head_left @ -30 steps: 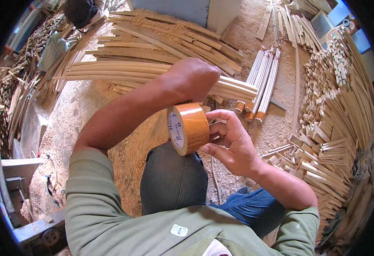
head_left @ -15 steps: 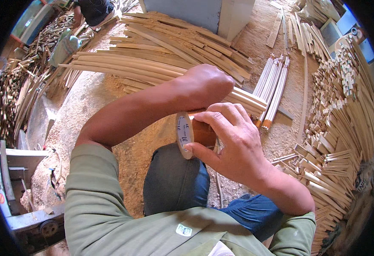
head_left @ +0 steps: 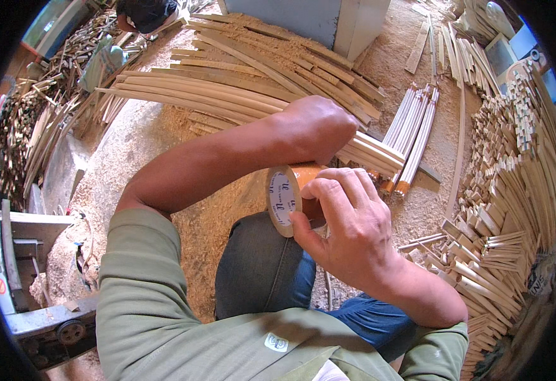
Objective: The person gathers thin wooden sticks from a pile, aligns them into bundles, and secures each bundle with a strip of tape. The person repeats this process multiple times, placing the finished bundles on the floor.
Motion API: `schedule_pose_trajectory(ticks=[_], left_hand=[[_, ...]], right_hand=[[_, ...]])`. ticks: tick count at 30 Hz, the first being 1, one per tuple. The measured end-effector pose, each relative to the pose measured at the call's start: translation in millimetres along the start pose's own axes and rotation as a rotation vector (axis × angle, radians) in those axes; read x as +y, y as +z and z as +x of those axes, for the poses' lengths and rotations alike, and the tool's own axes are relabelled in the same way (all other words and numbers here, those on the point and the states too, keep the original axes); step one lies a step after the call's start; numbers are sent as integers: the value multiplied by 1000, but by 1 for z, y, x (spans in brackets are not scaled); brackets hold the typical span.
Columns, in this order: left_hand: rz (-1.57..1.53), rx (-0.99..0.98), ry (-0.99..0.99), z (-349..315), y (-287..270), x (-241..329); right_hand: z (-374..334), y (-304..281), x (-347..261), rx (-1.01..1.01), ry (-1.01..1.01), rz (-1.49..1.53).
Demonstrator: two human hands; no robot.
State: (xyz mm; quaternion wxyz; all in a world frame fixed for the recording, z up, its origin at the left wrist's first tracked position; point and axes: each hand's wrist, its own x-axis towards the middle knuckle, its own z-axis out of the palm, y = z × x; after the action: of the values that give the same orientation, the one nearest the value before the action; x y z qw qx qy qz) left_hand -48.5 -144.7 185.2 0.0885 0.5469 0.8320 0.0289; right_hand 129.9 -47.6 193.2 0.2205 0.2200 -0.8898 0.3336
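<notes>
While right fingers (head_left: 330, 190) grip round orange tape (head_left: 281, 202), loose sawdust (head_left: 192, 257) lies below.

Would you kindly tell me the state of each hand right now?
Left hand: cannot be told; its fingers are hidden from view.
Right hand: closed, holding a round roll of orange tape.

Olive-green shirt (head_left: 227, 346), blue jeans (head_left: 252, 273)
</notes>
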Motion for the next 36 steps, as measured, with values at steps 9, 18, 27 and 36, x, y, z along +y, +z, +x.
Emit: schedule_pose_trajectory(ticks=[9, 18, 27, 36], left_hand=[[19, -16, 0, 4, 6, -4], [18, 10, 1, -1, 7, -6], [5, 10, -4, -3, 3, -3], [11, 15, -19, -1, 6, -2]], right_hand=[[0, 1, 10, 10, 70, 72], [-10, 5, 8, 74, -58, 41], [-7, 3, 2, 61, -62, 31], [-12, 9, -1, 59, -105, -6]])
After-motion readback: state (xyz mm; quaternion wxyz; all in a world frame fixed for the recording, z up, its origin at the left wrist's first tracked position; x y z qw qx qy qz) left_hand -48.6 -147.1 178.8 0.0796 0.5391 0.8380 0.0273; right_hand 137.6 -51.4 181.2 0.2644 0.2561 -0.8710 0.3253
